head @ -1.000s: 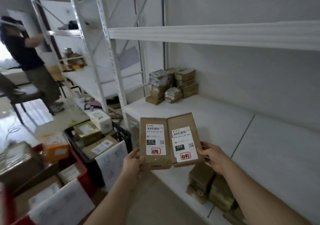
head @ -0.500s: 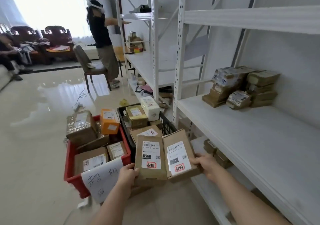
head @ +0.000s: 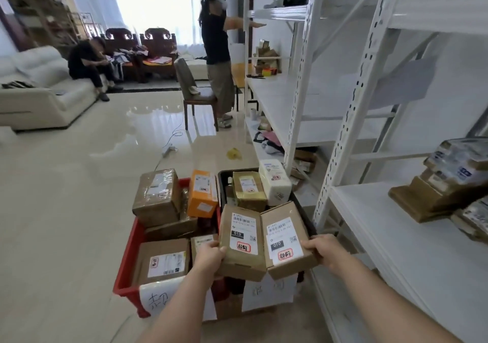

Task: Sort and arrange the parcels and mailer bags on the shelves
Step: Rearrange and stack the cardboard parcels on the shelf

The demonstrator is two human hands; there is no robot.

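Two flat brown cardboard parcels with white labels and red stamps are held side by side above the crates. My left hand grips the left parcel at its near left corner. My right hand grips the right parcel at its near right edge. Below them stand a red crate and a black crate, both packed with several boxes. A stack of taped parcels sits on the white shelf at the right.
White metal shelving with perforated posts runs along the right. A person stands at the far shelves beside a chair. Another person sits on a white sofa. A cable lies on the glossy floor.
My view has swung left from the shelf toward the room and crates. Both hands have carried the two parcels away from the shelf, and they are now over the crates.
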